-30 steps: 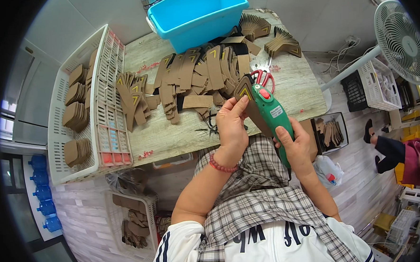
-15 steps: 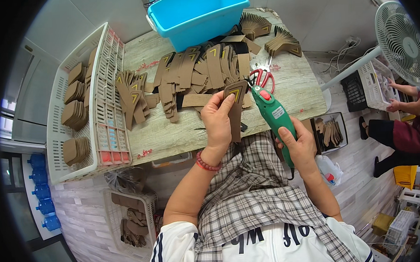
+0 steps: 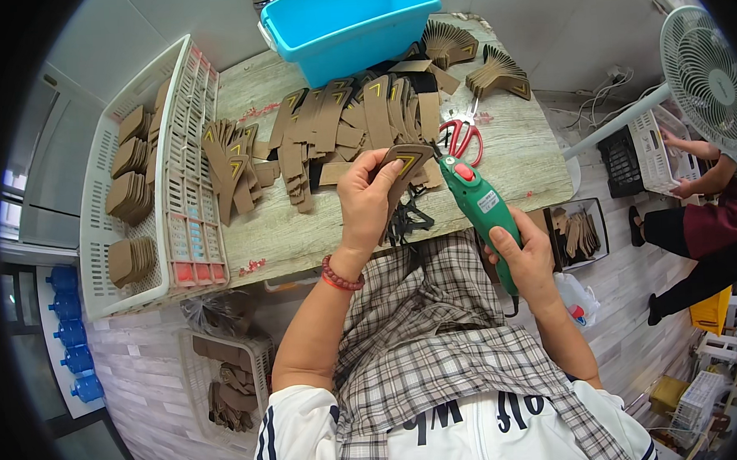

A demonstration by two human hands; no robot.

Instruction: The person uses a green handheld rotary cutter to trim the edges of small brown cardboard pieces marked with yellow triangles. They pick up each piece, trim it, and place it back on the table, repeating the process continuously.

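My left hand (image 3: 367,198) pinches a brown strip (image 3: 404,166) near its rounded upper end, which carries a yellow V-shaped mark. The strip tilts over the table's front edge, partly hidden by my fingers. My right hand (image 3: 521,251) is wrapped around green electric scissors (image 3: 482,201) with a red switch and a cord at the bottom. Their narrow tip sits just right of the strip's top end, seemingly a small gap away. Beneath the strip lie black scraps (image 3: 411,218). Red-handled scissors (image 3: 464,137) rest on the table beyond the tool tip.
Many similar strips (image 3: 329,119) are heaped mid-table (image 3: 302,243). A blue tub (image 3: 358,39) stands behind them. At left, a white basket (image 3: 170,257) holds stacked brown pieces. Fanned stacks (image 3: 498,75) lie far right, near a fan (image 3: 706,71). Another person (image 3: 718,220) works at right.
My left hand has shifted left and slightly up with the strip, tilting it and baring the black scraps below. My right hand and the electric scissors have barely moved.
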